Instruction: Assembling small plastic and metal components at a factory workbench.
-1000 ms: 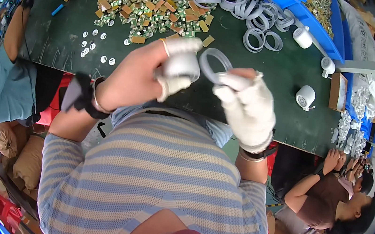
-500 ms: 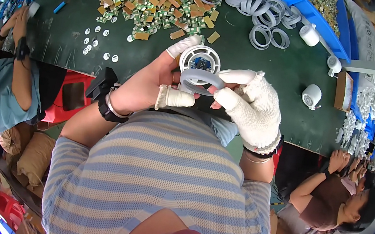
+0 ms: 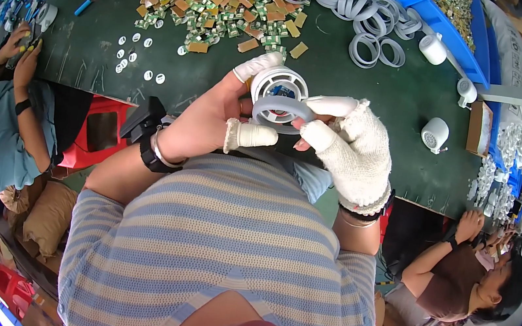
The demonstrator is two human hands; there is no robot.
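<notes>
My left hand [image 3: 197, 121] wears white finger covers on its thumb and a finger. It grips a round white plastic housing [image 3: 258, 88], whose open face shows a small blue circuit board [image 3: 282, 90] inside. A white knitted glove with bare fingertips covers my right hand [image 3: 361, 153]. Between its thumb and fingers is a grey ring [image 3: 285, 105], held at the ring's right side. The ring overlaps the near edge of the housing, and my left thumb lies by its lower left. Whether ring and housing touch cannot be made out.
Beyond my hands lie a heap of small circuit boards [image 3: 209, 8], several grey rings [image 3: 363, 50] and small white discs [image 3: 132, 56]. White housings [image 3: 435, 134] stand at right, beside a blue bin [image 3: 420, 9]. Co-workers sit on both sides; one at left handles something [image 3: 28, 56].
The housing in my left hand has tilted slightly, and my left thumb has shifted a little right. The ring stays in my right hand. The left co-worker's hands have moved apart.
</notes>
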